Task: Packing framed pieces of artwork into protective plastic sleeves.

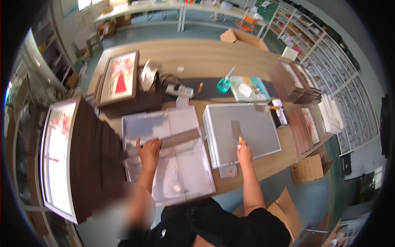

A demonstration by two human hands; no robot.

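Observation:
My right hand (pixel 245 153) grips a flat-bladed scraper (pixel 235 129) by its short yellow-orange handle. The blade is over a grey, light-edged panel (pixel 261 138); whether it touches the surface I cannot tell. Further left, my left hand (pixel 149 153) rests on a brown strip (pixel 181 139) that crosses a shallow pale, shiny tray-like frame (pixel 190 175). Its thumb stands apart from the bent fingers. A second tool with an orange handle (pixel 274 108) lies at the panel's far right corner, beside a black-and-white box (pixel 279 115).
A tall stack of brown frames (pixel 88 152) stands at left, with a framed picture (pixel 119 78) behind. More brown frames (pixel 288 82) are piled at right. A teal bottle (pixel 223 85), a booklet (pixel 250 88) and a grey device (pixel 180 90) lie beyond. A cardboard box (pixel 309 168) sits low right.

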